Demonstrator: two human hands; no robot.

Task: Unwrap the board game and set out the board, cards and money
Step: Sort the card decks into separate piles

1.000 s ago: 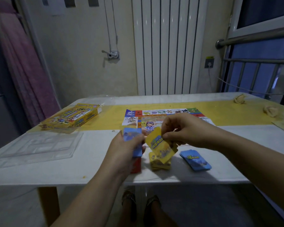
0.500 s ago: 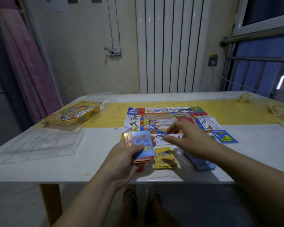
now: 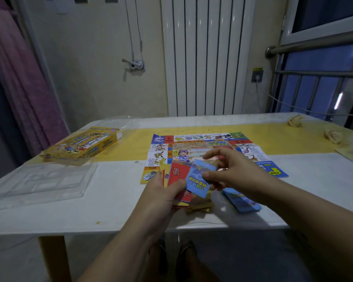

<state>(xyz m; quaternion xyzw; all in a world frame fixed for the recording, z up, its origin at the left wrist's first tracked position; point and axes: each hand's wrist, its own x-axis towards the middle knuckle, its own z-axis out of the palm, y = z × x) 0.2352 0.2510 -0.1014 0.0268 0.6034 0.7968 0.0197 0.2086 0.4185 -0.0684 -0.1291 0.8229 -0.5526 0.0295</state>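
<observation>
The colourful game board lies unfolded in the middle of the table. My left hand grips a stack of cards above the table's front edge, a red card on top. My right hand pinches a blue card at the top of that stack. Under the hands a yellow card pile rests on the table. A blue card pile lies just right of it, partly hidden by my right wrist.
The yellow game box sits at the left on the yellow table strip. A clear plastic tray lies in front of it. Two crumpled paper wads lie at the far right. A radiator stands behind the table.
My right hand laid a yellow card on the yellow pile, reached toward the board, then came back and now pinches a blue card off the stack in my left hand.
</observation>
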